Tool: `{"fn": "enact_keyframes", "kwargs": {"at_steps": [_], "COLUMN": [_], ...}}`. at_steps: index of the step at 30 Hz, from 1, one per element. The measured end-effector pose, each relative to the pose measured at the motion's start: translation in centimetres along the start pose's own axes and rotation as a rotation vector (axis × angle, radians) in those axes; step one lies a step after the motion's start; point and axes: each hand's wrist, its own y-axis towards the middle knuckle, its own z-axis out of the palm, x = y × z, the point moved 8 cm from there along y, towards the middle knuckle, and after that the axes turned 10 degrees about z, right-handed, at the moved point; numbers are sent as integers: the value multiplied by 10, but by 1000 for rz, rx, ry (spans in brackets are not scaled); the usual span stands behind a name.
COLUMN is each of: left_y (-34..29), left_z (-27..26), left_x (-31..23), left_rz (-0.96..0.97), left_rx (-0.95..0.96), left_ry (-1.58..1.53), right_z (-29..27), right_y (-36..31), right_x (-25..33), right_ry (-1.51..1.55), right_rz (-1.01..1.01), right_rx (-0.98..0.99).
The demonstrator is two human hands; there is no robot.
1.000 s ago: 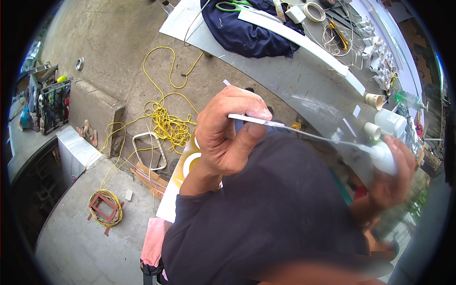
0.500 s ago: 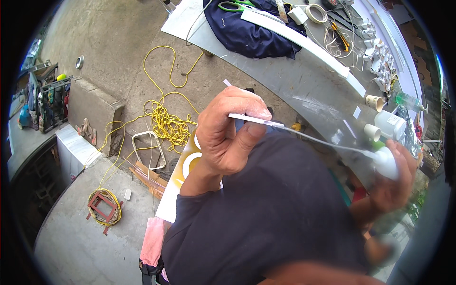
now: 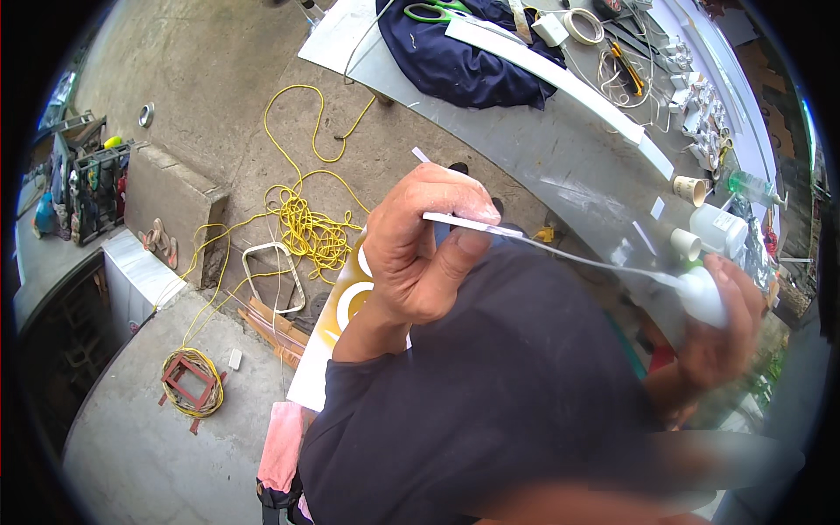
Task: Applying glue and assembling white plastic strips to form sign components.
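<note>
My left hand (image 3: 429, 241) is closed, pinching a thin white strip (image 3: 462, 222) edge-on between thumb and curled fingers in front of my chest. My right hand (image 3: 731, 319), slightly blurred, is wrapped around a small white squeeze bottle (image 3: 703, 297). From the bottle a long, thin, pale nozzle (image 3: 599, 264) reaches leftward, slightly bowed. Its tip meets the right end of the strip, though I cannot tell if they touch. Whatever comes from the tip is too small to see.
A grey worktable (image 3: 560, 166) carries dark blue cloth (image 3: 455, 66), green-handled scissors (image 3: 429, 12), an orange cutter (image 3: 627, 70), a tape roll (image 3: 584, 26), paper cups (image 3: 689, 188) and a clear jug (image 3: 719, 227). Tangled yellow cord (image 3: 306, 229) lies on the concrete floor.
My right hand and the bottle have shifted slightly left, and the nozzle bows a little more. My left hand and the strip stay almost in place.
</note>
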Motion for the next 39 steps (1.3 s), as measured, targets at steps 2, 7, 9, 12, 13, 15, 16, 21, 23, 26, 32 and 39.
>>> {"fn": "enact_keyframes", "kwargs": {"at_steps": [2, 7, 9, 12, 13, 15, 16, 21, 23, 26, 32, 39], "left_y": [0, -3, -2, -5, -6, -6, -8, -14, -17, -18, -18, -42], "left_z": [0, -6, -5, -8, -10, -9, -10, 1, 13, 30, 81, 151], "left_x": [0, 1, 4, 8, 12, 22, 27, 50, 60, 71, 100, 144], "left_rz": [1, -9, -25, -71, -103, -98, -107, -222, -241, -286, -385, -545], "left_rx": [-2, -21, -16, -40, -68, -22, 10, 149, 224, 299, 529, 702], "left_ry": [-2, -25, -39, -61, -85, -57, -3, -40, -77, -91, 9, 143], "right_z": [2, -1, -1, 15, 27, 59, 74, 154, 169, 178, 167, 142], "right_y": [0, -4, -8, -16, -21, -36, -39, -103, -135, -182, -278, -400], "right_x": [0, -10, -20, -55, -74, -119, -132, -220, -243, -264, -312, -399], "right_ry": [-7, 24, 48, 229, 379, 534, 499, 701, 820, 827, 735, 473], "right_rz": [-12, 18, 46, 233, 320, 553, 681, 799, 836, 899, 1080, 1199], "right_rx": [28, 36, 26, -21, -40, -47, 12, -48, -148, -337, -716, -1153]}}
